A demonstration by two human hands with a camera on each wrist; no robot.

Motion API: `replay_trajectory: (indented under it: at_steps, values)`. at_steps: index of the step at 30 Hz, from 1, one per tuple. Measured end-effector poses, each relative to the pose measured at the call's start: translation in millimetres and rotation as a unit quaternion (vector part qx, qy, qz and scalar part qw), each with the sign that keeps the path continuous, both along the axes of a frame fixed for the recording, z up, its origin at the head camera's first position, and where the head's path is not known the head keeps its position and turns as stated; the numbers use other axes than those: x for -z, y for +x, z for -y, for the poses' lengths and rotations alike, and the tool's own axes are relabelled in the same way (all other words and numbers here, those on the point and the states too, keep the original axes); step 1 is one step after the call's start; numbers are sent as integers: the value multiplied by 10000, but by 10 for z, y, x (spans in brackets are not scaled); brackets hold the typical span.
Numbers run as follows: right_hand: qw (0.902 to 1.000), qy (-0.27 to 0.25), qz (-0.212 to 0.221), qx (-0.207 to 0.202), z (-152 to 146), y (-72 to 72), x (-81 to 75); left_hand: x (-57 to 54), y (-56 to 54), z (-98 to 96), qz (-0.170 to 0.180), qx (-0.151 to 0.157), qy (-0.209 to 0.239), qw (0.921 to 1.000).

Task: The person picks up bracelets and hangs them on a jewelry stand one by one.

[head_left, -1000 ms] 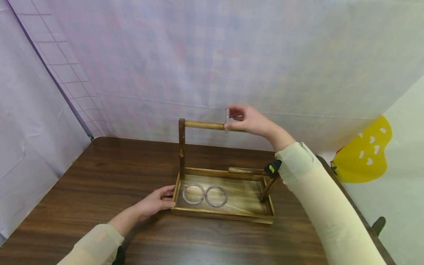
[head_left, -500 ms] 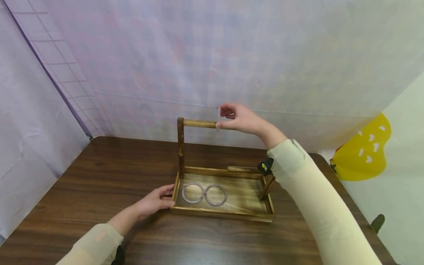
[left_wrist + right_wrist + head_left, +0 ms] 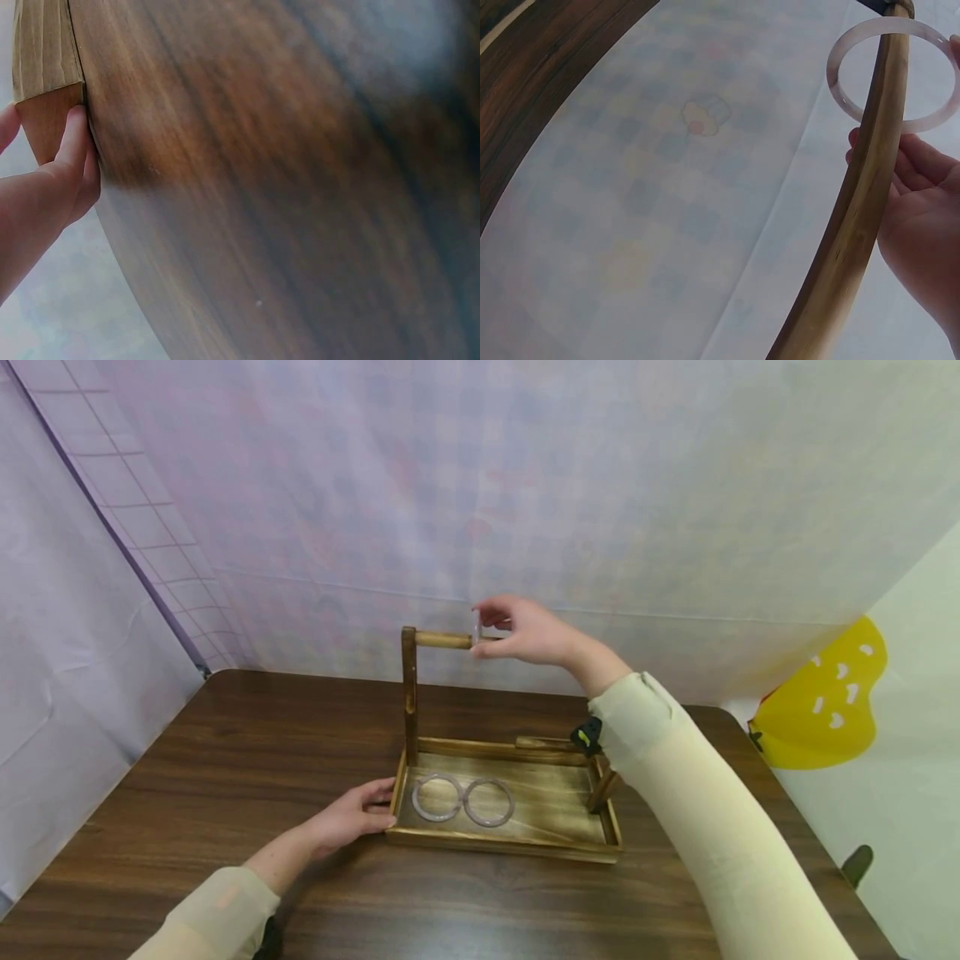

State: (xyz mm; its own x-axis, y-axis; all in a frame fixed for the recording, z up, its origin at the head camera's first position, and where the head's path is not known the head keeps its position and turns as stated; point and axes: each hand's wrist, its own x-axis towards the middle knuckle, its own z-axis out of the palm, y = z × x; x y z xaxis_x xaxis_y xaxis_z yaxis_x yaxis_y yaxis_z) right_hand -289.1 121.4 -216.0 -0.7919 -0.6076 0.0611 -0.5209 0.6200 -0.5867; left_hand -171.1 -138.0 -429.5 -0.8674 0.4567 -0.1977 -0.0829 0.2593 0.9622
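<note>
In the head view my right hand pinches a pale translucent bangle upright on the crossbar of a wooden stand. The right wrist view shows the bar passing through the bangle, with thumb and fingers at the ring's outer edge. Two similar bangles, a left one and a right one, lie side by side in the stand's tray base. My left hand holds the tray's left end between thumb and fingers, as the left wrist view shows at the wooden end.
A tall post carries the bar at the left; a second post rises at the right, partly behind the sleeve. Wood-grain table surrounds the stand. Pale curtains hang behind, and a yellow cutout is at the right.
My right hand has slid leftward along the crossbar with the bangle, toward the left post. The left hand and the two bangles in the tray stay where they were.
</note>
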Motion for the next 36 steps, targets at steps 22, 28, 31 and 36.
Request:
replay_trajectory:
  at_steps: [22, 28, 31, 36]
  values:
    - [9938, 916, -593, -211, 91, 45, 27, 11, 2, -7, -73, 36, -6, 10000]
    - [9833, 1611, -843, -118, 135, 58, 26, 18, 2, -2, -78, 53, 33, 9999]
    - [9793, 1836, -848, -7, 151, 67, 23, 23, -1, -5, -95, 65, 18, 9999]
    - [9796, 1865, -741, 101, 147, 82, 21, 29, -6, -4, -73, 51, 21, 10000]
